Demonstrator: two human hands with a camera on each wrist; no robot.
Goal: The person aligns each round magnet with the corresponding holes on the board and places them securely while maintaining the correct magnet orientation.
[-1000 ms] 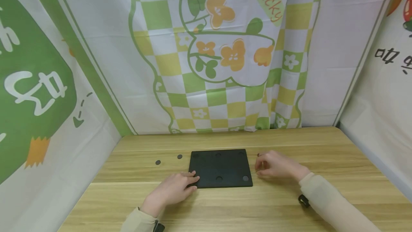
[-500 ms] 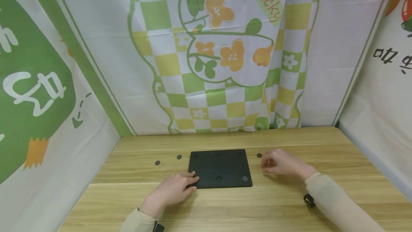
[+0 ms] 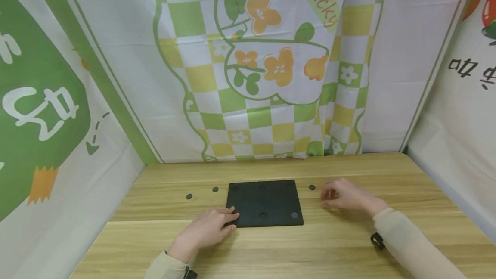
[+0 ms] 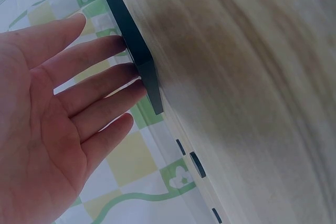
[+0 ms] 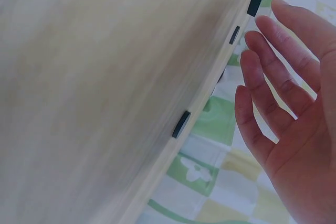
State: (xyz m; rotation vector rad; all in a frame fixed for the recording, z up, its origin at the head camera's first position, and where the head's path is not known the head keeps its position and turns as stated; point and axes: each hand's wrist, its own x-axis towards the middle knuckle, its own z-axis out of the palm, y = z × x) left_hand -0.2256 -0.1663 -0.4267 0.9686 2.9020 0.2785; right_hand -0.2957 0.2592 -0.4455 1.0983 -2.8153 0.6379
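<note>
A thin black rectangular board [image 3: 263,201] with round recesses lies flat on the table. A dark grey disc [image 3: 295,215] sits in its near right recess. My left hand [image 3: 209,227] rests its fingertips on the board's near left corner; in the left wrist view the fingers [image 4: 105,85] are nearly straight against it. My right hand [image 3: 350,195] is over the table right of the board, fingers loosely bent and holding nothing. A loose dark disc [image 3: 311,187] lies between it and the board. The right wrist view shows another dark disc [image 5: 181,124], hidden behind the hand in the head view.
Two more dark discs, a nearer one [image 3: 189,196] and a farther one [image 3: 215,189], lie left of the board. The wooden table [image 3: 271,253] ends at a patterned curtain [image 3: 263,119] behind. Fabric walls stand on both sides.
My right hand has moved right, away from the board, uncovering more of the loose disc by its fingertips. My left hand and the board stay in place.
</note>
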